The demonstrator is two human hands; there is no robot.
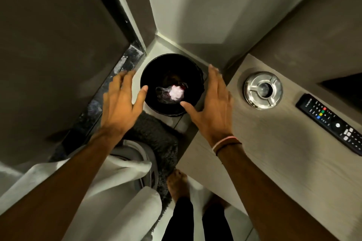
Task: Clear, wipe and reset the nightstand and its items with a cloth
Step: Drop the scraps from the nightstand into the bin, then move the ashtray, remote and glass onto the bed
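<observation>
Black and round, a plastic waste bin (172, 84) stands on the pale floor in the corner, just beside the end of the grey wood-grain nightstand (274, 152). Inside the bin lie a crumpled pinkish-white wad of tissue (176, 93) and a piece of clear crinkled plastic wrap (163, 95) touching it; a small red scrap shows behind them, too dim to identify. The left hand (119, 103) hovers at the bin's left side, fingers spread wide and holding nothing. The right hand (213, 103) hovers at the bin's right side, palm turned inward, fingers straight and also empty. On the nightstand top sit a round shiny metal ashtray (263, 89), its centre well apparently empty, and a black rectangular remote control (331, 123) near it. A dark shaggy mat (156, 135) lies below the bin.
</observation>
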